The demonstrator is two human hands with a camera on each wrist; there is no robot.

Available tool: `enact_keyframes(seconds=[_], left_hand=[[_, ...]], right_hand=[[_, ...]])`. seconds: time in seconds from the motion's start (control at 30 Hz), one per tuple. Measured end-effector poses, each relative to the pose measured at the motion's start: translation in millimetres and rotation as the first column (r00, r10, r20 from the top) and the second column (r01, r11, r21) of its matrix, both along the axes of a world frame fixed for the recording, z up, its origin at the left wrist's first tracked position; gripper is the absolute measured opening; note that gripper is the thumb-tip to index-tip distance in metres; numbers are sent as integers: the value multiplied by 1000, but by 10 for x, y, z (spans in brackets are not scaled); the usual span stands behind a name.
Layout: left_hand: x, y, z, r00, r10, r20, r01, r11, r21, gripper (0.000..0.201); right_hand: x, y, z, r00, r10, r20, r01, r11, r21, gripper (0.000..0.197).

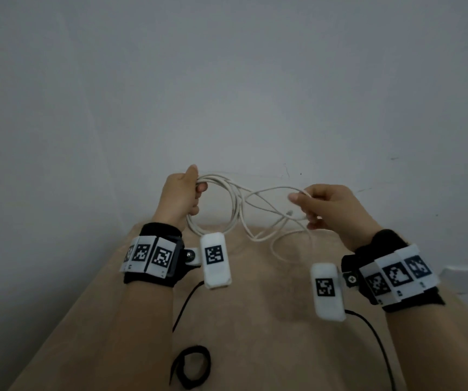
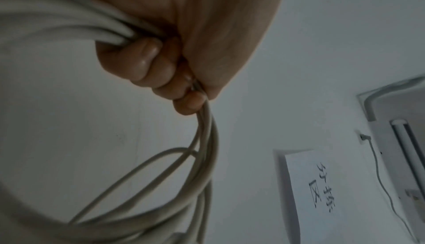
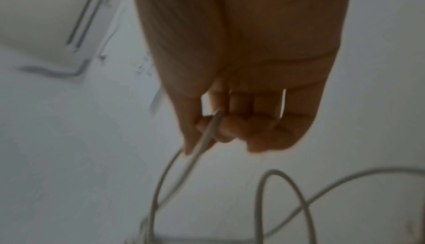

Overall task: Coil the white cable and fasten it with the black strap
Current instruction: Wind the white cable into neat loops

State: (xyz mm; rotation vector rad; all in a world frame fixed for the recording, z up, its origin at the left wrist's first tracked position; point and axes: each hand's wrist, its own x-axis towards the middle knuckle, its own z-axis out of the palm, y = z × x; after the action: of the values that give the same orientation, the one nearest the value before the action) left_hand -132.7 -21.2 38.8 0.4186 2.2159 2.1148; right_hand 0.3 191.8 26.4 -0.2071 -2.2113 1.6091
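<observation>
While the left hand clenches round several round loops of the smooth white cable, the right hand pinches a single loose strand just beside them. Both hands hang above the far edge of a tan, cloth-covered table, open wall behind. Near the left forearm, the fuzzy black strap lies curled in a ring.

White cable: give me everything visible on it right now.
The thin white round cable is partly coiled and held above the tan table. The left hand grips several gathered loops in its curled fingers; the right hand pinches a single loose strand, with slack drooping between. One connector end hangs near the right hand. No strap is on it.
</observation>
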Motion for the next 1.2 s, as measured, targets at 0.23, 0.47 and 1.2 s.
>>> enact_keyframes(seconds=[0.23, 0.47, 1.2], left_hand=[[-42, -27, -17, 997, -6, 77, 5, 1000, 15, 46], [-7, -6, -8, 990, -71, 125, 76, 997, -34, 47], [-135, -291, -9, 930, -89, 356, -65, 915, 399, 38]], right_hand=[[-42, 100, -44, 985, 39, -168, -114, 879, -462, 10], [-42, 79, -11, 909, -119, -399, -95, 874, -476, 20], [-16, 449, -189, 861, -428, -275, 394, 903, -169, 52]])
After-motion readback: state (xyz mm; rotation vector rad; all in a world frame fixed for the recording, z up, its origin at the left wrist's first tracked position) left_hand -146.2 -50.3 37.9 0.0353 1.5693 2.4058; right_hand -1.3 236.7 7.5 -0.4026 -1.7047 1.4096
